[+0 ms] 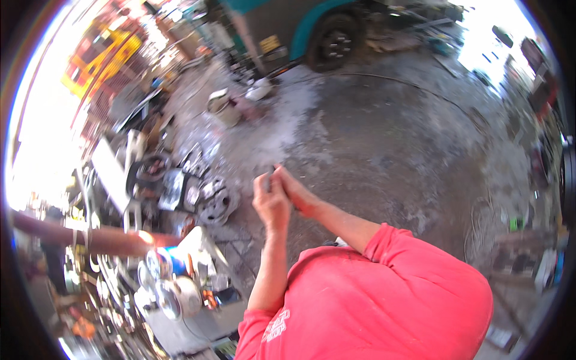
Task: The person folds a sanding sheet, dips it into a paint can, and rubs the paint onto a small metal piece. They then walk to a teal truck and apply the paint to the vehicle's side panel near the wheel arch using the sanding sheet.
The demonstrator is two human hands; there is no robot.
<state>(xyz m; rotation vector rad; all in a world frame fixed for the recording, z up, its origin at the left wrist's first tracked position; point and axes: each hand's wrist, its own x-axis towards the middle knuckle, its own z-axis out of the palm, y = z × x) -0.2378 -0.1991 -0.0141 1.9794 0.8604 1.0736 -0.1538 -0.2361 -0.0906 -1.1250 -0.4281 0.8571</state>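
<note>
The left hand (273,207) and the right hand (292,187) meet in front of the body, above the concrete floor (384,138), and their fingers come close together at the tips. Between these fingertips there seems to be a small dark thing (272,170), but the picture is blurred, so I cannot tell what it is, or which hand grasps it. The fingers of the left hand look bent; whether either hand is closed firmly, I cannot tell. About the progress, I judge that the handling is under way, because both hands are brought together at one place. The small dark thing, if I see it correctly, is not put down. No finished result can be recognised, and how much is left the view does not show. To the left of the hands, well apart from them, grey metal parts (217,203) lie on the floor, and nearer to the body stands a desk (174,333) with a round-ended machine (180,297) on it. Farther ahead is a vehicle wheel (335,42).
</note>
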